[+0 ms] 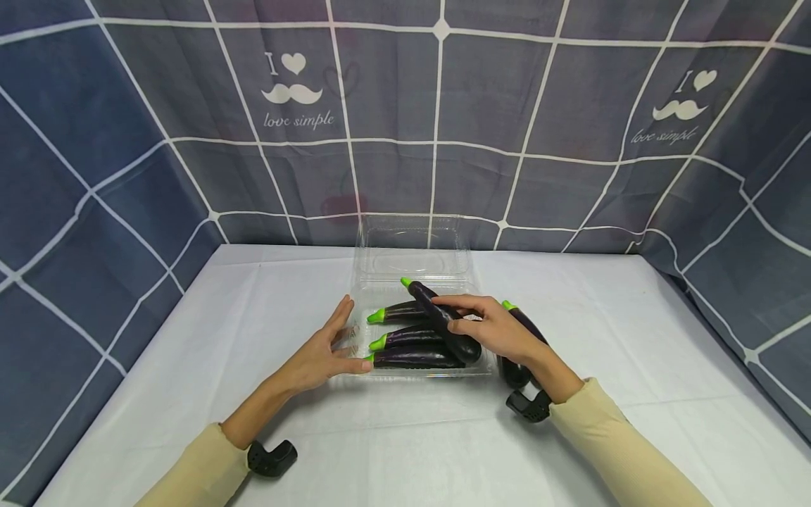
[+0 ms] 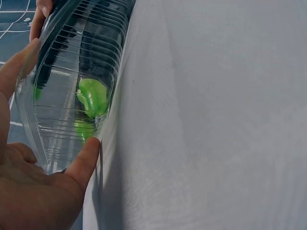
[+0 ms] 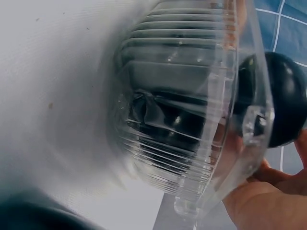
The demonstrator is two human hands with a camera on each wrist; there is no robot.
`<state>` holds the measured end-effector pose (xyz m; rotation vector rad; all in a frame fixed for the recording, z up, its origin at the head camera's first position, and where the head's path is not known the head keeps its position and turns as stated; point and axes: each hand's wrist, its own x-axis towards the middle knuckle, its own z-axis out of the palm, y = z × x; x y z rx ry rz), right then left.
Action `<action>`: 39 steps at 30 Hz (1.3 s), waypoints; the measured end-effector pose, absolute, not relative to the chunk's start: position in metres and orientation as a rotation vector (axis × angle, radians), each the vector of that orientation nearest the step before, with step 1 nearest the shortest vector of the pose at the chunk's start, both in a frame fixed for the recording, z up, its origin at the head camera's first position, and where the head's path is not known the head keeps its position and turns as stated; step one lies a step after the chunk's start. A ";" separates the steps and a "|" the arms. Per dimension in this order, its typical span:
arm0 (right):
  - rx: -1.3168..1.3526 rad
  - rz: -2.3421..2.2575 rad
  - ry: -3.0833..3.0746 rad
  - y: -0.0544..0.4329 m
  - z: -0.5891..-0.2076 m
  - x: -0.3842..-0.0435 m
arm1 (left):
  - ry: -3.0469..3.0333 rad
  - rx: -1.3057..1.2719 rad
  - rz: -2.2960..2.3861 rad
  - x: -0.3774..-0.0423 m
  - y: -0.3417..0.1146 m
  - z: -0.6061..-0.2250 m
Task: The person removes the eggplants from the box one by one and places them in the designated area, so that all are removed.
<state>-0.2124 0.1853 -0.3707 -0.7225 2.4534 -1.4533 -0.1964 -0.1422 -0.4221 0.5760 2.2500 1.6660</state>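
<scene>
Short of the middle of the table's [image 1: 418,443] far edge, the held eggplant [image 1: 438,318] slants across three eggplants [image 1: 418,357] in a clear tray [image 1: 412,374], and it is the piece I worry about. The right hand [image 1: 497,327] grips it from above, fingers on one side and thumb on the other; the skin looks glossy, so I judge a loose pinch or a release at this angle could let it roll off the pile. From the right wrist I see its blunt end standing above the tray's rim, so it might also catch there if drawn sideways.

The left hand [image 1: 319,359] is spread wide, fingers along the tray's left wall and thumb at its near-left corner. The plastic seems thin to me; a hard shove from that side could flex it or slide the whole tray over the cloth. Right of the tray, loose eggplants [image 1: 514,373] lie partly under the right forearm, and a low sweep of that arm could set them rolling. The forearm hides how many there are.

As for containers, the tray's lid [image 1: 415,260] stands open toward the far edge, with nothing in it that I can see. The three inside lie roughly side by side, green stems toward the left wall.
</scene>
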 end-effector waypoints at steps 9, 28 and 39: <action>-0.620 -1.485 2.449 0.192 -0.368 -0.207 | 2.249 0.591 1.666 -0.198 -0.143 -0.424; -0.671 -1.545 2.409 0.220 -0.365 -0.194 | 2.244 0.586 1.677 -0.196 -0.141 -0.420; -0.636 -1.547 2.432 0.245 -0.368 -0.188 | 2.247 0.598 1.675 -0.196 -0.141 -0.420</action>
